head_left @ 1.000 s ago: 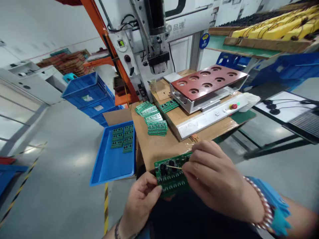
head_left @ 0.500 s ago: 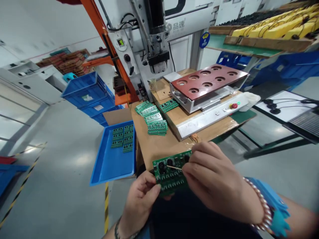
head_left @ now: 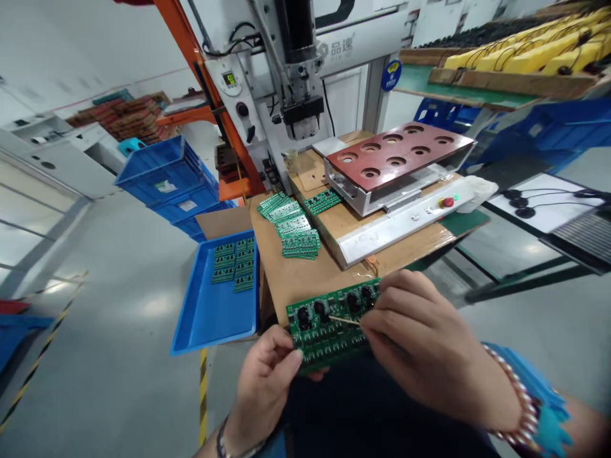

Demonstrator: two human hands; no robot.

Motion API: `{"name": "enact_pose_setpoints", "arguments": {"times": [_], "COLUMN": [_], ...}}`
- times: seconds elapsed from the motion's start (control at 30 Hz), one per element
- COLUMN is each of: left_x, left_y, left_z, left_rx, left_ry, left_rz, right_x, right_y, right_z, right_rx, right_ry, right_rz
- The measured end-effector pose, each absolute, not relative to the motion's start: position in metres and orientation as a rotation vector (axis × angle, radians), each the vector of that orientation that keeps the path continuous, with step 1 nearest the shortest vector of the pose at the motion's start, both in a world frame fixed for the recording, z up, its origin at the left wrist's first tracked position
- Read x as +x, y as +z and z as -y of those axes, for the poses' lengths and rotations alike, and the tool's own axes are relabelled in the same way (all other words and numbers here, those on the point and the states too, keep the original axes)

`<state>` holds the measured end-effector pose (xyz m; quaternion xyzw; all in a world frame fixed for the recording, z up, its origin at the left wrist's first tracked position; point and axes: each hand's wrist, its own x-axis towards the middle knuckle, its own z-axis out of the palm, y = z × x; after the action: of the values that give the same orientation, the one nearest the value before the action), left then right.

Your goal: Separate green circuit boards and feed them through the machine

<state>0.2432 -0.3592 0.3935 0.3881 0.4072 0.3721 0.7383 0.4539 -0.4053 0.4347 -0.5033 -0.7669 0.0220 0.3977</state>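
A green circuit board [head_left: 312, 348] is pinched at its left end by the left hand [head_left: 263, 381] and partly hidden behind the right hand [head_left: 424, 353], where a thin stick [head_left: 344, 320] is gripped, pointed at a black blob [head_left: 324, 317]. Beyond the left hand, overlapping circuit boards [head_left: 300, 243] are spread.

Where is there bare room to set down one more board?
Bare room shows on the brown tabletop between the fanned boards and the held board; also in the near half of the blue tray, nearer than the tray boards. Crowded: the tabletop's far end, where the fanned boards overlap.
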Motion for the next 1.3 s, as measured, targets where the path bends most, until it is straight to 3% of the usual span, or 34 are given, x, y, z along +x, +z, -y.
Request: {"name": "enact_pose_setpoints", "arguments": {"times": [1.3], "left_x": [0.238], "left_y": [0.3911], "left_z": [0.3619], "left_rx": [0.953], "left_ry": [0.792], "left_rz": [-0.863], "right_x": [0.4551], "right_y": [0.4371], "right_z": [0.4033], "right_rx": [-1.284], "right_ry": [0.005], "right_rz": [1.944]}}
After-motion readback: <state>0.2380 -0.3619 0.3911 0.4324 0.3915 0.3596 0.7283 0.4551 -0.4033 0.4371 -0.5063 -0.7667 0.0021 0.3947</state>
